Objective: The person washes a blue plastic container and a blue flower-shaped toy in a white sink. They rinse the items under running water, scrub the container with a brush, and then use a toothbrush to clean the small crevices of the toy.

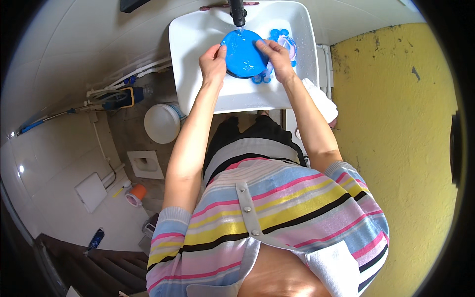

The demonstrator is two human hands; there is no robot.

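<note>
The left hand (213,63) is gripping the left edge of a round blue disc (243,54), and the right hand (280,59) is pinching its right edge, thumb lying on top. The disc is sitting between the two hands, over the white sink (194,54) and beneath a black tap (237,13). Water (241,31) is running onto its far edge. Pink-and-blue pieces (289,41) are lying in the sink, partly hidden behind the right hand.
</note>
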